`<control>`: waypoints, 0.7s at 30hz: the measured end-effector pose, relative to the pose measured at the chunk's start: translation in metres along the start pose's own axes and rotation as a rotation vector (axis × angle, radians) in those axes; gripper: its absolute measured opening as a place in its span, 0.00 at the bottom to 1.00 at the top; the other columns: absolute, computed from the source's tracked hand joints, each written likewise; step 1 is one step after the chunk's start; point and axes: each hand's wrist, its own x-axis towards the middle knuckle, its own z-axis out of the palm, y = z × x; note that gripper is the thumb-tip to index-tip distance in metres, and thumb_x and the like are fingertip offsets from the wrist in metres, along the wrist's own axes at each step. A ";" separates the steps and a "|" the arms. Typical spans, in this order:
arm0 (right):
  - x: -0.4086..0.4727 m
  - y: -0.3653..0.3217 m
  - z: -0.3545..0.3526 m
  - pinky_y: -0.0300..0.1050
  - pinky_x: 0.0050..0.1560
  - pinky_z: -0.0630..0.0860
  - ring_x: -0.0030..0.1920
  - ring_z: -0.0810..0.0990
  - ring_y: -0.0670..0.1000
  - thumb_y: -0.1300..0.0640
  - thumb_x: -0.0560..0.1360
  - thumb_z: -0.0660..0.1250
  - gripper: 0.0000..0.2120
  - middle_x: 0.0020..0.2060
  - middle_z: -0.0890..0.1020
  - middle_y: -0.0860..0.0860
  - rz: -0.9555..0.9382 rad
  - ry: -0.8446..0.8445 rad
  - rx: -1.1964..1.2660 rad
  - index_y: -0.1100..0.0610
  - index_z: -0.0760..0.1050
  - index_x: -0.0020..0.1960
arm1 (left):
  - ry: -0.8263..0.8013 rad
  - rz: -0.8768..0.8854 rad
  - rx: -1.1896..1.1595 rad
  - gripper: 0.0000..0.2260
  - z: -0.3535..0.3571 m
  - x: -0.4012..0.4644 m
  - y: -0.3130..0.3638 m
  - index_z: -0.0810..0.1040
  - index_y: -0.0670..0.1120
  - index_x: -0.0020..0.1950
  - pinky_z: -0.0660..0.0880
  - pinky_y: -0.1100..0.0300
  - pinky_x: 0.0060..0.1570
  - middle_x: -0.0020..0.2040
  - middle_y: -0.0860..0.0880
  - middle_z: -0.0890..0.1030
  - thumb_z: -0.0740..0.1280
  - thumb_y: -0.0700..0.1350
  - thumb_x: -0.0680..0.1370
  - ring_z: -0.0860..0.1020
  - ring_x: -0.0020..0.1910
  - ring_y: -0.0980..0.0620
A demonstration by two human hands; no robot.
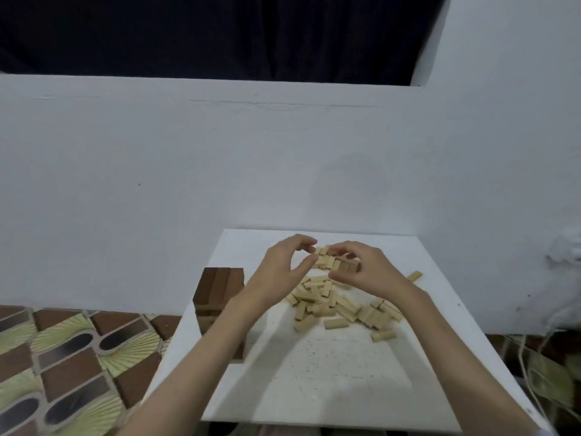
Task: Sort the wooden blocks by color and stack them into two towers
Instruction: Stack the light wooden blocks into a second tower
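Both hands, left hand [287, 262] and right hand [361, 265], pinched a light block cluster [327, 259] between them; the dark tower [220, 297] stood at eight o'clock, nearer the left.

One wide-angle view only, worn on the person's head, looking forward and steeply down across the square white tabletop [330, 388] toward the pale painted wall [157, 168] at the far side. It sits close (both forearms enter from the near edge). The brown-and-green patterned tiled floor [63, 357] shows at left.
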 end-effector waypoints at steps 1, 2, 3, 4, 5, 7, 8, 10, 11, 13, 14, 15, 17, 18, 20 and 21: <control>-0.002 0.010 -0.003 0.43 0.59 0.72 0.56 0.75 0.44 0.52 0.71 0.74 0.22 0.56 0.78 0.45 0.014 0.014 0.007 0.49 0.75 0.64 | -0.015 -0.003 -0.022 0.10 0.014 0.001 -0.002 0.75 0.49 0.60 0.64 0.74 0.55 0.53 0.56 0.79 0.64 0.47 0.79 0.74 0.56 0.59; -0.004 0.019 -0.004 0.44 0.59 0.74 0.55 0.76 0.44 0.51 0.71 0.74 0.21 0.56 0.78 0.45 0.022 0.031 0.016 0.49 0.76 0.62 | -0.033 -0.011 -0.035 0.10 0.026 0.001 -0.004 0.75 0.48 0.60 0.64 0.78 0.53 0.53 0.54 0.79 0.64 0.46 0.79 0.74 0.56 0.59; -0.006 0.031 -0.007 0.46 0.59 0.75 0.55 0.76 0.45 0.52 0.71 0.74 0.19 0.55 0.79 0.45 0.038 0.046 0.015 0.49 0.77 0.60 | -0.051 -0.023 -0.046 0.10 0.041 0.003 -0.006 0.76 0.47 0.60 0.63 0.80 0.51 0.53 0.53 0.79 0.64 0.45 0.79 0.74 0.55 0.59; -0.008 0.040 -0.007 0.44 0.58 0.75 0.54 0.77 0.45 0.53 0.71 0.73 0.16 0.53 0.79 0.45 0.047 0.057 0.016 0.48 0.77 0.59 | -0.062 -0.039 -0.053 0.10 0.051 0.002 -0.011 0.76 0.46 0.60 0.63 0.81 0.49 0.53 0.52 0.79 0.65 0.44 0.78 0.74 0.54 0.58; -0.010 0.049 -0.008 0.41 0.56 0.75 0.53 0.77 0.46 0.54 0.72 0.73 0.15 0.52 0.79 0.45 0.063 0.066 0.007 0.47 0.77 0.57 | -0.069 -0.057 -0.057 0.10 0.061 0.003 -0.016 0.76 0.46 0.59 0.63 0.81 0.49 0.53 0.52 0.80 0.65 0.43 0.78 0.75 0.53 0.58; -0.014 0.071 -0.011 0.39 0.54 0.73 0.53 0.77 0.47 0.57 0.73 0.72 0.15 0.50 0.78 0.45 0.107 0.088 -0.012 0.49 0.77 0.58 | -0.083 -0.100 -0.057 0.09 0.082 0.008 -0.026 0.77 0.46 0.58 0.64 0.81 0.47 0.52 0.51 0.79 0.64 0.43 0.78 0.75 0.52 0.58; -0.015 0.080 -0.010 0.40 0.55 0.73 0.53 0.76 0.48 0.57 0.73 0.72 0.15 0.50 0.78 0.46 0.135 0.098 -0.018 0.51 0.77 0.59 | -0.092 -0.123 -0.049 0.09 0.089 0.010 -0.031 0.77 0.45 0.58 0.64 0.80 0.47 0.52 0.51 0.79 0.64 0.42 0.79 0.75 0.52 0.58; -0.015 0.100 -0.010 0.42 0.55 0.74 0.52 0.76 0.49 0.58 0.73 0.71 0.15 0.50 0.79 0.47 0.204 0.109 -0.020 0.52 0.77 0.59 | -0.116 -0.160 -0.018 0.09 0.104 0.018 -0.042 0.77 0.45 0.58 0.65 0.79 0.46 0.53 0.51 0.79 0.63 0.42 0.79 0.75 0.52 0.57; -0.014 0.110 -0.009 0.42 0.54 0.74 0.51 0.76 0.49 0.58 0.73 0.71 0.14 0.50 0.79 0.48 0.237 0.111 -0.013 0.52 0.78 0.59 | -0.122 -0.173 0.002 0.09 0.112 0.023 -0.047 0.77 0.45 0.58 0.65 0.77 0.46 0.54 0.51 0.79 0.63 0.42 0.79 0.74 0.52 0.57; -0.010 0.126 -0.006 0.39 0.51 0.72 0.48 0.76 0.48 0.59 0.73 0.71 0.13 0.49 0.79 0.50 0.278 0.120 0.000 0.53 0.78 0.57 | -0.121 -0.202 0.036 0.09 0.123 0.031 -0.056 0.77 0.44 0.57 0.66 0.74 0.47 0.53 0.51 0.78 0.62 0.41 0.79 0.74 0.50 0.57; -0.005 0.135 -0.006 0.38 0.49 0.71 0.46 0.75 0.47 0.60 0.73 0.70 0.12 0.49 0.79 0.50 0.290 0.126 0.001 0.53 0.78 0.56 | -0.121 -0.223 0.047 0.09 0.131 0.040 -0.061 0.77 0.44 0.57 0.67 0.72 0.48 0.53 0.51 0.78 0.62 0.41 0.79 0.73 0.50 0.57; -0.001 0.140 -0.004 0.37 0.48 0.70 0.45 0.75 0.47 0.61 0.73 0.70 0.12 0.48 0.79 0.50 0.297 0.126 -0.003 0.54 0.79 0.56 | -0.118 -0.244 0.062 0.09 0.136 0.046 -0.066 0.77 0.44 0.57 0.68 0.70 0.48 0.53 0.50 0.78 0.62 0.41 0.79 0.73 0.49 0.56; 0.009 0.149 -0.003 0.37 0.49 0.72 0.45 0.76 0.47 0.62 0.74 0.69 0.12 0.46 0.78 0.49 0.315 0.116 0.002 0.56 0.79 0.57 | -0.107 -0.281 0.079 0.08 0.146 0.063 -0.073 0.77 0.44 0.56 0.69 0.68 0.47 0.54 0.49 0.78 0.62 0.42 0.79 0.74 0.48 0.55; 0.016 0.153 -0.002 0.38 0.51 0.73 0.45 0.76 0.48 0.62 0.75 0.68 0.12 0.46 0.77 0.49 0.321 0.110 0.005 0.56 0.78 0.58 | -0.101 -0.297 0.085 0.08 0.152 0.073 -0.077 0.77 0.44 0.56 0.69 0.66 0.47 0.54 0.48 0.78 0.62 0.42 0.79 0.74 0.48 0.54; 0.030 0.159 0.000 0.36 0.50 0.72 0.44 0.75 0.46 0.65 0.75 0.66 0.13 0.44 0.76 0.47 0.327 0.096 0.017 0.58 0.78 0.58 | -0.085 -0.335 0.083 0.08 0.162 0.090 -0.082 0.77 0.42 0.56 0.70 0.64 0.46 0.54 0.46 0.78 0.62 0.42 0.79 0.74 0.47 0.53; 0.036 0.161 0.003 0.33 0.48 0.71 0.42 0.74 0.44 0.66 0.75 0.65 0.13 0.42 0.75 0.46 0.333 0.094 0.028 0.58 0.77 0.59 | -0.078 -0.358 0.080 0.08 0.166 0.096 -0.084 0.76 0.42 0.57 0.71 0.63 0.47 0.55 0.45 0.77 0.63 0.41 0.79 0.74 0.47 0.52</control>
